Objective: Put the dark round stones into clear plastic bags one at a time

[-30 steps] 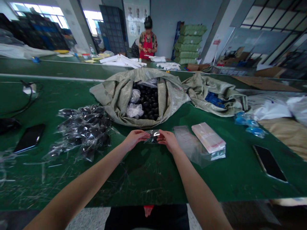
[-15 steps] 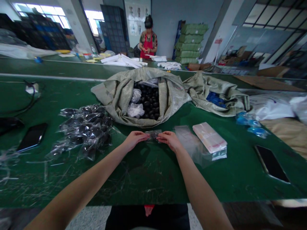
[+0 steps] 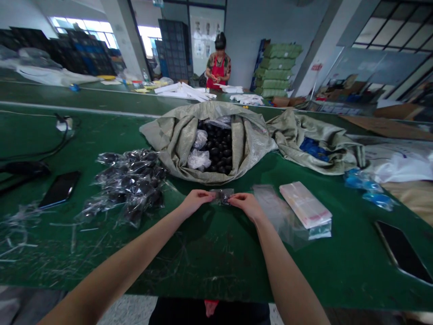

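Observation:
Between my hands, over the green table (image 3: 216, 253), is a small clear plastic bag (image 3: 222, 197) with something dark inside. My left hand (image 3: 198, 200) pinches its left end, and my right hand (image 3: 246, 202) pinches its right end. Just beyond them a woven sack (image 3: 162, 140) lies with its mouth wide, full of smooth black rounded pieces (image 3: 218, 146) and a few crumpled clear bags. To the left is a heap of clear bags (image 3: 130, 183) holding dark pieces. Flat empty plastic bags (image 3: 270, 203) and a stack of clear bags (image 3: 304, 205) lie right of my right hand.
A phone (image 3: 61, 188) lies at the left and another phone (image 3: 404, 250) at the right. A second sack (image 3: 338, 144) holds blue pieces, with blue bagged pieces (image 3: 368, 185) beside it. Plastic scraps (image 3: 16, 225) litter the left. Across the table stands a person in a red apron (image 3: 217, 74).
The view has shifted, so the whole scene sits lower and farther right. Both hands still pinch the small bag's ends, with slightly more of the bag showing between them.

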Action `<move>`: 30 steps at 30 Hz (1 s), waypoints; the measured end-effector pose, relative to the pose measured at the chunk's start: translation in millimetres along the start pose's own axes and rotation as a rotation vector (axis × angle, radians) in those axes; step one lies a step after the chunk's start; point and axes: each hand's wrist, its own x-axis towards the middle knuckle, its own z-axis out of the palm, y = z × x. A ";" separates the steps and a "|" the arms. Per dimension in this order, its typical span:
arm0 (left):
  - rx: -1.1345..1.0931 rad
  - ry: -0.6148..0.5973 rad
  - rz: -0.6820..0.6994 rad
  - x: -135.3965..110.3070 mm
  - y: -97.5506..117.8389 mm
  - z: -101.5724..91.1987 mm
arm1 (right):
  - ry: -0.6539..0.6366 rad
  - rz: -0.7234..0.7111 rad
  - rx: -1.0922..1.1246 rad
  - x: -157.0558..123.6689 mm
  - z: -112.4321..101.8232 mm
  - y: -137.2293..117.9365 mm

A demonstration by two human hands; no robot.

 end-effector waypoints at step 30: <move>0.166 -0.168 0.080 9.3 13.2 8.8 | -0.097 -0.001 0.107 6.4 -3.8 0.1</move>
